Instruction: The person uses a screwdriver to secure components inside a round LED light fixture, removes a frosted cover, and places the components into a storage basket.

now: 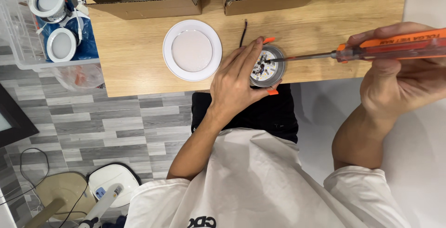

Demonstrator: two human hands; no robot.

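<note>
The round lamp housing (267,66) sits near the front edge of the wooden counter (130,56), under the fingertips of the left hand (237,81). That hand lies spread over its left side, fingers pressed down on the rim to steady it. Inside the housing shows a small white board with yellow dots and a screw or two; orange clips stick out at its far and near sides.

The right hand (399,77) is closed around the orange handle of a screwdriver (371,49), whose shaft runs leftward from that hand so the tip rests on the board.

The tip could slip off the screw head, I judge, if the long tool tilts or the push is uneven; it would then scrape the board or jab the left fingers, which lie just beside it. The housing could also slide off the counter's edge if the left hand eases its pressure.

Left of the left hand lies a round white lamp cover (192,50). Beyond it stands a cardboard box (139,5) holding loose screws; beyond the housing, a second cardboard box (278,0) holds small white parts. Far to the left, a clear plastic bin (18,46) holds finished round lamps on blue wrapping.
</note>
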